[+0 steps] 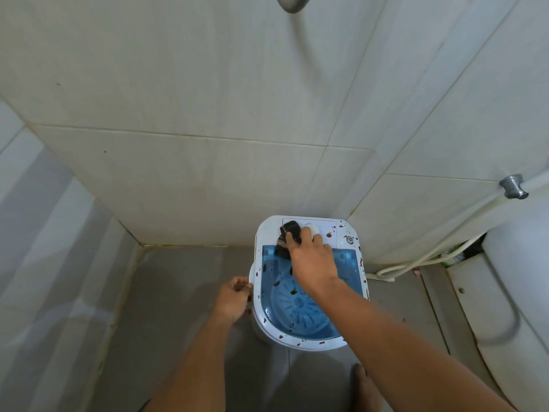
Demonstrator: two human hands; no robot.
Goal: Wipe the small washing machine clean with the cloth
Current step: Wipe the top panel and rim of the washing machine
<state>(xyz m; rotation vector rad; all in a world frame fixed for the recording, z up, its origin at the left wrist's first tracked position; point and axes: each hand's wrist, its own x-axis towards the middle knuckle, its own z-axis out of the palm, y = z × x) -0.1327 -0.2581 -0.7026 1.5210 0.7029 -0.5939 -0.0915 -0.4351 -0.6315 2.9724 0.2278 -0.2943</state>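
Observation:
A small white washing machine (267, 325) with a clear blue lid stands on the floor in the corner of a tiled room. Dark reddish-brown spots speckle its white rim and lid. My right hand (312, 260) presses a dark cloth (286, 237) onto the white control panel at the machine's far edge, fingers closed over the cloth. On the machine's left side, my left hand (233, 298) grips the rim between thumb and fingers.
Tiled walls meet right behind the machine. A white hose (421, 257) runs along the right wall from a metal fitting (513, 187) down to the floor. A white toilet (511, 292) stands at the right. A shower head (292, 3) hangs overhead. My foot (359, 373) is below the machine.

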